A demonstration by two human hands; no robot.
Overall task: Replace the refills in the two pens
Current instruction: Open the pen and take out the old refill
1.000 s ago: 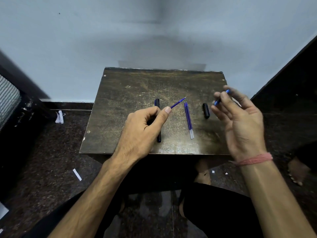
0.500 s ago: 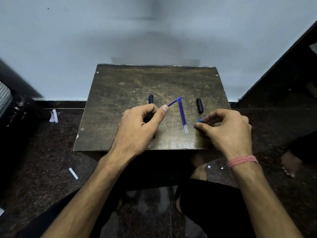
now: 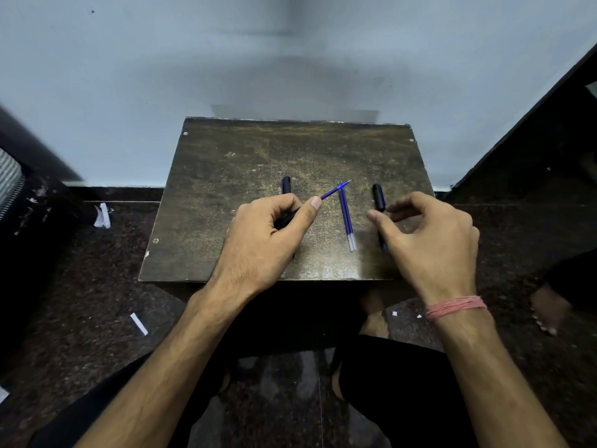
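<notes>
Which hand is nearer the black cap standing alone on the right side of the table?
Right. The right hand is open with its fingers right beside the black cap. The left hand, gripping a blue refill, sits across the two spare refills.

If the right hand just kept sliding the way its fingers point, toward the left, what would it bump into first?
Most likely the two loose refills lying side by side on the table. They lie just left of the right hand, before the left hand. Its height above the table is unclear.

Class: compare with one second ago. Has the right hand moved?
Yes. The right hand has come down from above the black cap and now hovers open over the table, just nearer than the cap.
</notes>
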